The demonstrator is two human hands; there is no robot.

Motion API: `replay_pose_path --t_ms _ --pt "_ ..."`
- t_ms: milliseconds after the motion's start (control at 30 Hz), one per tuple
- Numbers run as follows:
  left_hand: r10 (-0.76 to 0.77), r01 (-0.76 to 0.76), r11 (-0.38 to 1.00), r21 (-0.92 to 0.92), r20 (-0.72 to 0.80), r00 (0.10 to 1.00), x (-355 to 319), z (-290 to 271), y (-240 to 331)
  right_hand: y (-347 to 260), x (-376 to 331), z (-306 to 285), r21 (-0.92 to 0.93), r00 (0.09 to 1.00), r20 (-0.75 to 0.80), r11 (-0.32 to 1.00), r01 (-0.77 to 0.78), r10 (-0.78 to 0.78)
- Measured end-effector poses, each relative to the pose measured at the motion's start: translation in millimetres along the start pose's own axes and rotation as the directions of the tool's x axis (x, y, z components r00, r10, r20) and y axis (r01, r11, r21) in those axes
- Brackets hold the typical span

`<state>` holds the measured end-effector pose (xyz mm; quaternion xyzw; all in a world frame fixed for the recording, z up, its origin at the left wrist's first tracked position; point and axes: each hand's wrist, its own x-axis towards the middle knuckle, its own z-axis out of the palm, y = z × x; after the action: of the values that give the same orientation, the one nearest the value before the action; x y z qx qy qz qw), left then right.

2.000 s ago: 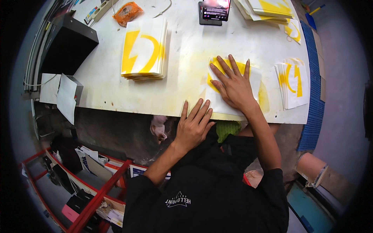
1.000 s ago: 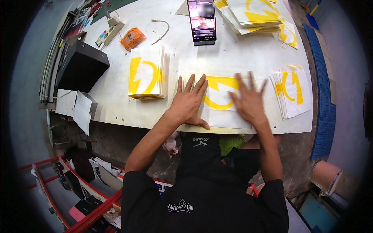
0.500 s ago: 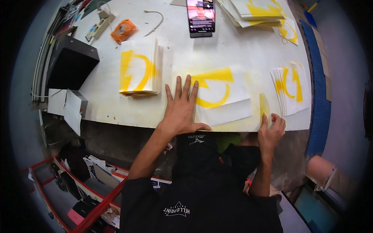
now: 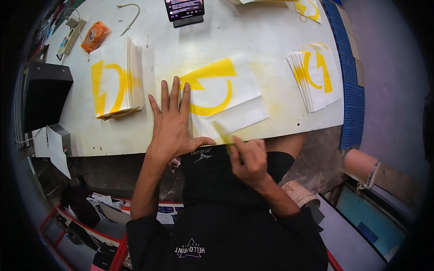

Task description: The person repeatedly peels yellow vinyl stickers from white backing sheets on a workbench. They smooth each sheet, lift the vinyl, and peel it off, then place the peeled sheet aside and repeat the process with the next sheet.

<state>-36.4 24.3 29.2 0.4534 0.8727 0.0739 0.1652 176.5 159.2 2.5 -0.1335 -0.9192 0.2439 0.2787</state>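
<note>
A white paper sheet or bag [image 4: 209, 97] with yellow printed shapes lies flat near the table's front edge, its lower right part folded over in a plain white flap [image 4: 244, 115]. My left hand [image 4: 174, 122] presses on its left side, palm down with fingers spread. In my right hand [image 4: 249, 158] is a flat, translucent yellow scraper [image 4: 222, 133], blurred by motion, its tip by the flap's lower left end. Left of my left hand stands a thick stack of printed folded papers [image 4: 110, 83]. A fanned smaller pile [image 4: 318, 77] lies to the right.
A phone [image 4: 184, 10] stands on a holder at the far edge. Farther left are an orange packet [image 4: 95, 37], a power strip [image 4: 71, 38], a bent cord [image 4: 132, 6] and a black box [image 4: 47, 92]. A blue perforated strip [image 4: 350, 90] borders the right side.
My right hand has swung left from beside the sheet, bringing the scraper onto the flap's lower end. My left hand stays pressed down. The whole view has shifted, so the table appears farther left.
</note>
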Motion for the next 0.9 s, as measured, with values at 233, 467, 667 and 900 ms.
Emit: replay_pose_path --t_ms 233,467,667,900 --pt "0.017 -0.017 1.0 0.002 0.005 1.0 -1.6 4.2 -2.8 25.4 21.8 -32.3 -0.037 0.89 -0.2 0.904 -0.426 0.411" --pt "0.041 -0.049 0.995 -0.085 -0.095 0.995 -0.6 12.9 -8.0 8.6 101.8 64.7 -0.02 0.991 0.032 0.991 0.131 -0.13" --pt "0.031 -0.031 0.999 -0.017 0.0 1.0 -0.3 1.6 -2.1 106.9 125.6 19.5 -0.178 0.921 -0.077 0.904 -0.389 0.382" --pt "0.189 -0.299 0.926 -0.229 -0.406 0.894 0.8 -4.2 -6.7 65.5 81.6 -17.9 -0.127 0.983 0.103 0.978 0.164 -0.151"
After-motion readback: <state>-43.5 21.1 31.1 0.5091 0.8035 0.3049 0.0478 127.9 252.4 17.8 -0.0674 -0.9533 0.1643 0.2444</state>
